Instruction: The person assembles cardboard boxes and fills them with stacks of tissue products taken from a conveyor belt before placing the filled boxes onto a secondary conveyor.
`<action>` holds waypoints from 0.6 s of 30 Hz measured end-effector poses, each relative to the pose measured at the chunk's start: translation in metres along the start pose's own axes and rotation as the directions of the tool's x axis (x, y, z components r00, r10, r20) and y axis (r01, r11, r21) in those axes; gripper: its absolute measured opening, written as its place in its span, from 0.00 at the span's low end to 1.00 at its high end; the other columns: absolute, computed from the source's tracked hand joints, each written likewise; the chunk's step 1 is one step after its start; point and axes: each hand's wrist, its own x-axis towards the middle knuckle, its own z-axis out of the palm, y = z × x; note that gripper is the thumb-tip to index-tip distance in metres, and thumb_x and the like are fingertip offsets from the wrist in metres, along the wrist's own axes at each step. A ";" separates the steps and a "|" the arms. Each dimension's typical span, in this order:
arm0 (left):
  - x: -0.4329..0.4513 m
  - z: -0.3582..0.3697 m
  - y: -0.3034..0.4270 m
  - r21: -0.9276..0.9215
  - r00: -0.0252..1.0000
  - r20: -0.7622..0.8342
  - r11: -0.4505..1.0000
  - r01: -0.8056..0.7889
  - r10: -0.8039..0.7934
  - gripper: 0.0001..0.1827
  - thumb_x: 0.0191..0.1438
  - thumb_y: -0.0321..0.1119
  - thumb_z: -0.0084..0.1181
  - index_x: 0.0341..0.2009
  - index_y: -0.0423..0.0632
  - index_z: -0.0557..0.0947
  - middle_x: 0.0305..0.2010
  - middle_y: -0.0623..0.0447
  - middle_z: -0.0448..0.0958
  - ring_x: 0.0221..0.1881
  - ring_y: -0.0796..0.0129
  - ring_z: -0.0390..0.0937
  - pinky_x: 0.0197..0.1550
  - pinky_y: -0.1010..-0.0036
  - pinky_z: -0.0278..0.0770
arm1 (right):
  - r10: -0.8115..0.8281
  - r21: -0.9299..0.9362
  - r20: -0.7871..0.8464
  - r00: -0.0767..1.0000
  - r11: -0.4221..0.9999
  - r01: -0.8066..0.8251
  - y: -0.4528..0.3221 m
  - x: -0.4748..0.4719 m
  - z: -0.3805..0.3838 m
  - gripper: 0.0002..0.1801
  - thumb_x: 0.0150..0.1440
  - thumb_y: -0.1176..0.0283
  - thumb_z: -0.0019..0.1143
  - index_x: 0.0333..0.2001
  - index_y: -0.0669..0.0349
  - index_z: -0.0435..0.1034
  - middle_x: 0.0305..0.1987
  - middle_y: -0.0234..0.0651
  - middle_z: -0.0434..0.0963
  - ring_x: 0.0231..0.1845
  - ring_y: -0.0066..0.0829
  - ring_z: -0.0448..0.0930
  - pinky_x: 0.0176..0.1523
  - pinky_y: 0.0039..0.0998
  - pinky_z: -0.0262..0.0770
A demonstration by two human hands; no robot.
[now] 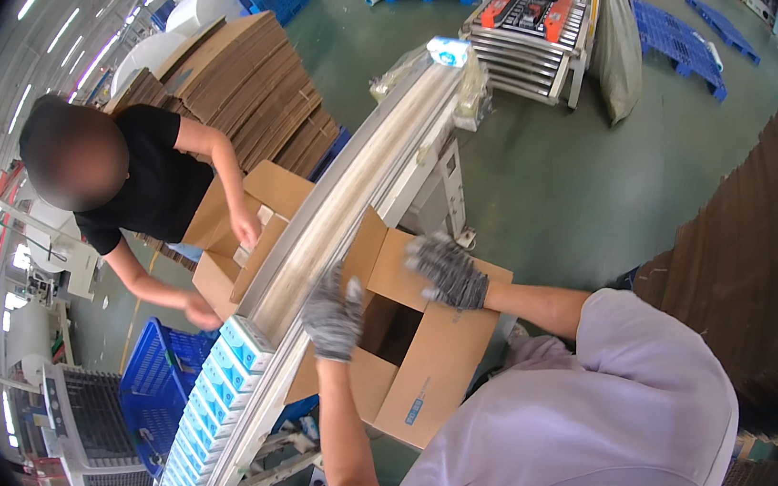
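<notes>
An open cardboard box [443, 364] with spread flaps stands before me against the conveyor belt [335, 208]. Its inside is dark. My left hand [334, 317], in a grey knitted glove, is over the box's conveyor-side edge, with thumb and fingers apart. Above the far flap is my right hand [449, 273], gloved alike and slightly blurred, its fingers spread. Whether either hand touches the cardboard is hard to tell. Neither appears to hold anything. A row of blue-and-white packs [217, 396] lines the belt to the left of my left hand.
Across the belt, a co-worker [160, 166] reaches into another open carton [215, 281]. A blue plastic basket [154, 382] is beside them. Flattened cartons [249, 83] are stacked behind. One pack [448, 52] sits at the belt's far end, near a roller machine [522, 49].
</notes>
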 end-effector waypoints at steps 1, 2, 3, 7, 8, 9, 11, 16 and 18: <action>-0.011 0.003 0.040 0.216 0.961 0.237 0.972 0.092 -0.144 0.27 0.47 0.44 0.49 0.49 0.40 0.66 0.40 0.42 0.72 0.41 0.48 0.69 0.44 0.61 0.67 | 0.166 -0.020 -0.196 0.966 0.985 -0.173 0.004 -0.003 -0.008 0.24 0.54 0.55 0.36 0.51 0.56 0.58 0.58 0.43 0.57 0.58 0.40 0.58 0.59 0.44 0.49; -0.038 0.032 0.052 0.372 0.996 -0.012 0.925 -0.077 0.088 0.29 0.47 0.47 0.49 0.49 0.41 0.66 0.44 0.42 0.69 0.44 0.51 0.68 0.43 0.58 0.66 | 0.290 -0.002 -0.399 0.870 0.948 -0.317 0.008 0.003 -0.018 0.21 0.55 0.58 0.36 0.49 0.57 0.60 0.57 0.44 0.60 0.55 0.41 0.63 0.56 0.44 0.54; -0.068 0.060 0.042 0.295 0.982 0.164 0.946 -0.137 0.092 0.32 0.47 0.49 0.47 0.52 0.41 0.63 0.52 0.41 0.64 0.52 0.50 0.63 0.51 0.58 0.60 | 0.460 -0.012 -0.258 0.850 0.878 -0.479 0.024 0.007 -0.009 0.18 0.54 0.59 0.36 0.43 0.58 0.63 0.46 0.43 0.65 0.46 0.41 0.67 0.49 0.43 0.59; -0.122 0.086 0.032 0.243 0.967 0.251 0.970 -0.023 -0.040 0.43 0.46 0.54 0.46 0.56 0.34 0.54 0.62 0.37 0.43 0.64 0.43 0.36 0.62 0.56 0.34 | 0.368 -0.194 0.237 0.899 0.925 -0.328 0.041 -0.007 0.049 0.12 0.50 0.66 0.38 0.22 0.62 0.63 0.18 0.44 0.70 0.21 0.41 0.72 0.25 0.38 0.67; -0.136 0.070 0.019 0.242 0.982 0.142 0.967 0.084 -0.121 0.44 0.46 0.56 0.46 0.57 0.35 0.52 0.63 0.37 0.43 0.64 0.44 0.35 0.63 0.57 0.33 | 0.273 -0.008 0.280 0.920 0.959 -0.282 0.004 -0.006 0.050 0.13 0.51 0.65 0.38 0.22 0.62 0.64 0.19 0.44 0.70 0.22 0.41 0.73 0.25 0.37 0.67; -0.152 0.059 0.006 0.208 0.980 0.043 0.961 0.181 -0.194 0.45 0.46 0.57 0.46 0.58 0.35 0.50 0.63 0.38 0.42 0.64 0.45 0.34 0.63 0.57 0.32 | 0.194 0.162 0.316 0.929 0.954 -0.254 -0.027 -0.011 0.043 0.13 0.52 0.65 0.37 0.22 0.62 0.64 0.20 0.44 0.71 0.22 0.41 0.73 0.26 0.37 0.68; -0.201 0.028 -0.032 0.290 0.909 -0.112 0.861 0.417 -0.403 0.43 0.49 0.55 0.44 0.58 0.36 0.47 0.64 0.39 0.40 0.65 0.48 0.33 0.63 0.61 0.31 | 0.184 0.459 0.645 0.742 0.683 -0.568 -0.079 -0.018 0.025 0.22 0.59 0.61 0.32 0.53 0.62 0.59 0.51 0.42 0.68 0.52 0.34 0.67 0.55 0.29 0.61; -0.383 -0.037 -0.183 -0.132 0.648 -0.125 0.660 0.739 -0.751 0.23 0.54 0.27 0.36 0.56 0.41 0.54 0.52 0.47 0.63 0.48 0.67 0.62 0.50 0.75 0.63 | 0.184 0.397 0.895 0.408 0.094 -0.913 -0.045 -0.116 0.119 0.37 0.50 0.45 0.45 0.54 0.64 0.57 0.56 0.37 0.63 0.58 0.30 0.61 0.59 0.30 0.54; -0.398 -0.018 -0.168 -0.046 0.479 -0.150 0.490 0.871 -0.865 0.22 0.54 0.29 0.37 0.53 0.42 0.56 0.49 0.48 0.63 0.47 0.66 0.62 0.50 0.72 0.63 | 0.090 0.250 0.968 0.235 -0.226 -0.942 -0.060 -0.074 0.090 0.36 0.49 0.47 0.48 0.53 0.62 0.58 0.54 0.37 0.65 0.55 0.28 0.64 0.57 0.29 0.58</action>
